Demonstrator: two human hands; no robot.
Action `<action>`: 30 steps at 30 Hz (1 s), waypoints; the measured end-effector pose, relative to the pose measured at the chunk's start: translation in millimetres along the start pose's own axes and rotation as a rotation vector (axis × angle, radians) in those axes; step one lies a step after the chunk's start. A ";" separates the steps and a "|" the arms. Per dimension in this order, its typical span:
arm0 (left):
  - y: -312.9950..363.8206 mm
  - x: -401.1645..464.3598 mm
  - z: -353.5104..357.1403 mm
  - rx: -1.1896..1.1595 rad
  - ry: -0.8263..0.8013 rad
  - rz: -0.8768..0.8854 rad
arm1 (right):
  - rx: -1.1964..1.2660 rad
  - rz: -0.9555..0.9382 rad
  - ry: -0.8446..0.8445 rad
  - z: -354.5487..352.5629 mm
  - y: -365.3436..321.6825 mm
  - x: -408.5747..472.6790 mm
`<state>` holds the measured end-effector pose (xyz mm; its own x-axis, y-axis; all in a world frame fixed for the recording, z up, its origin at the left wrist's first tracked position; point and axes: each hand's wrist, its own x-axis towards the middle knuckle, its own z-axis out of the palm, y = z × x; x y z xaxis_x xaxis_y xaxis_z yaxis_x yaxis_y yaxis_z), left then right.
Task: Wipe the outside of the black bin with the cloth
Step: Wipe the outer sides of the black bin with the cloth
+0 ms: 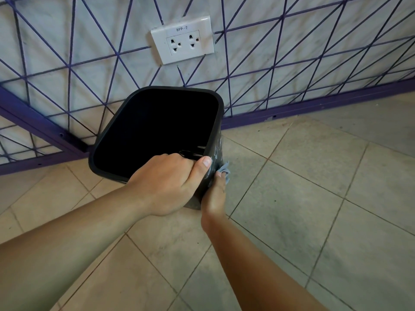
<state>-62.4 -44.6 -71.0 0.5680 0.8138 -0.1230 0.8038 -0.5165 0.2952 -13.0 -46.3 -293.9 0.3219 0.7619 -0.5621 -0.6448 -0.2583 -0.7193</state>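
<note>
Bin (157, 131), tilted by the far wall, looks light, stiff and slick, so we grip its near rim with our left hand (167, 182) while our right hand (215, 196) apparently pinches the cloth (225, 170) against its right side.

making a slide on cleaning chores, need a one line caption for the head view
Left hand grips the black bin rim while the right hand presses a grey cloth against its outer side.

The single head view looks steeply down, close over the hands (190, 187), facing the wall (292, 52).
</note>
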 end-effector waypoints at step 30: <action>4.1 3.5 -2.4 0.071 -0.003 0.023 | -0.016 0.014 -0.015 2.6 -0.9 -17.3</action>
<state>-57.5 -43.2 -68.0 0.5873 0.8004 -0.1201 0.8008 -0.5531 0.2297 -19.8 -57.6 -282.5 0.3024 0.7670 -0.5660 -0.6377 -0.2786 -0.7182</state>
